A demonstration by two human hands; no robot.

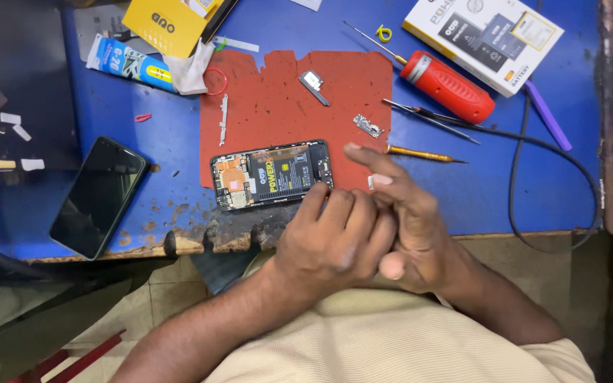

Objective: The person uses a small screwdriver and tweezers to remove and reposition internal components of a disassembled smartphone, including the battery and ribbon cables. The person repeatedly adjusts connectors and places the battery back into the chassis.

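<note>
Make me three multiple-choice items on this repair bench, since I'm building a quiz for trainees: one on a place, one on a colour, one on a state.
1. Where does the red-handled screwdriver lie?
A. on the blue table, right of the red mat
B. inside the white box
C. on the floor

2. What colour is the mat under the opened phone?
A. green
B. red
C. white

3. How is the phone on the mat?
A. back cover off, battery showing
B. sealed in a case
C. screen up and lit

Answers:
1 A, it rests on the table between the mat and the white box.
2 B, the mat is brick red.
3 A, the battery and inner parts are bare, while the left hand and right hand meet just in front of it.
</note>
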